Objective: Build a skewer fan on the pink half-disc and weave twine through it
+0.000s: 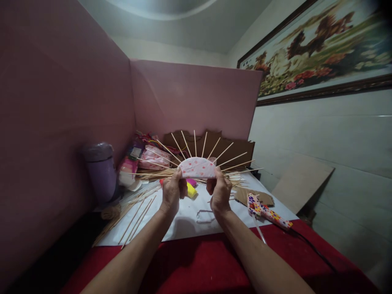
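Between my two hands, above the table, is a half-round piece covered in pink cloth with red spots (197, 167). Thin wooden sticks (195, 143) fan out from its curved edge like rays. My left hand (173, 190) pinches the lower left corner, thumb in front and fingers curled behind. On the lower right corner my right hand (219, 188) has the same closed grip. The flat edge faces down toward me. Beneath and behind it lie a yellow item (191, 190) and a magenta one, both partly hidden by my hands.
A flowered glue gun (266, 211) with a black cord lies right, by a cardboard piece (254, 197). Loose sticks (137, 218) lie left on the white sheet (183, 226) over red cloth (190, 265). A purple bottle-like container (102, 173), spotted fabric (154, 157) and brown cardboard (241, 151) stand behind.
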A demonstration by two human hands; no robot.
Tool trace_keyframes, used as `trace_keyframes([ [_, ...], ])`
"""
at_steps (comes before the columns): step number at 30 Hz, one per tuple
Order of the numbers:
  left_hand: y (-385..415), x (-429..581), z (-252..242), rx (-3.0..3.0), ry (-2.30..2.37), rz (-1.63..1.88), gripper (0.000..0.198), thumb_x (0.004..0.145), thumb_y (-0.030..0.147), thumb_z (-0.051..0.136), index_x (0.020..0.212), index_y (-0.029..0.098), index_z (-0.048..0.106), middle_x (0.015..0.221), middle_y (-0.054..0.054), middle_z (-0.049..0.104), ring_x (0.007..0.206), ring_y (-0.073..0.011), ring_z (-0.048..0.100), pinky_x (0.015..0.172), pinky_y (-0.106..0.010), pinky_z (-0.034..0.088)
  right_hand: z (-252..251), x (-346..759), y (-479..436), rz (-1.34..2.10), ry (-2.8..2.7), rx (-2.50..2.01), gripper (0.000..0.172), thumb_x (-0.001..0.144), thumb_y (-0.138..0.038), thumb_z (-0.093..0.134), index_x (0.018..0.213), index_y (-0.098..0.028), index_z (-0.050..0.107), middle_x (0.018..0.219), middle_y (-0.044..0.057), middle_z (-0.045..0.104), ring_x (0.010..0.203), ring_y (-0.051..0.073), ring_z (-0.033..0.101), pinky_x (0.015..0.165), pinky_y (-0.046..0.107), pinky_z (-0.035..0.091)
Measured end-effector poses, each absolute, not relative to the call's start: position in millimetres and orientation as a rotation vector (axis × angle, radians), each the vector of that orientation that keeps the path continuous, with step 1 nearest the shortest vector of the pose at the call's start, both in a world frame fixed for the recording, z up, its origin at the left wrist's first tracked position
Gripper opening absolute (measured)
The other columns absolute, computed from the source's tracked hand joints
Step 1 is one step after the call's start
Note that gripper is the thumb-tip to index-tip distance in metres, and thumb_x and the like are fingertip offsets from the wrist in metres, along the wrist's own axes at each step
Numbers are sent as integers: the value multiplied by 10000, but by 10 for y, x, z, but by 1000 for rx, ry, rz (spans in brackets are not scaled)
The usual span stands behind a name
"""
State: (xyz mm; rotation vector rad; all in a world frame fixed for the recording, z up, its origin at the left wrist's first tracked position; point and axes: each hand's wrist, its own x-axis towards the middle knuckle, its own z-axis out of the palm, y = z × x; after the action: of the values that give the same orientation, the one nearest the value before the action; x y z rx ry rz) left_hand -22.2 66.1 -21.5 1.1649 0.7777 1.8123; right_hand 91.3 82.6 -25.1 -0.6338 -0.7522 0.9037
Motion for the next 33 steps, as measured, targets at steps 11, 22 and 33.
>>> trace_keyframes([
  [11,618,-190,-214,1242,853,1901,503,809,445,498,386,189,401,290,44,353,268,-58,296,317,-206,218,-327,906,868,989,-750,-531,458,764,-502,605,513,-207,361,382,-97,321,324,48,250,345,209,125],
  [22,551,-164,-189,1307,976,1951,586,863,444,459,336,192,404,272,34,353,280,-65,321,355,-214,284,-340,889,863,1026,-748,-509,461,793,-522,574,515,-193,408,370,-82,363,322,48,269,330,207,148],
  [33,435,-125,-139,1440,1146,1988,614,876,447,454,316,197,411,284,32,357,311,-73,362,404,-216,329,-323,875,831,1156,-682,-434,367,776,-455,589,562,-183,466,368,-72,413,329,55,281,338,202,151],
])
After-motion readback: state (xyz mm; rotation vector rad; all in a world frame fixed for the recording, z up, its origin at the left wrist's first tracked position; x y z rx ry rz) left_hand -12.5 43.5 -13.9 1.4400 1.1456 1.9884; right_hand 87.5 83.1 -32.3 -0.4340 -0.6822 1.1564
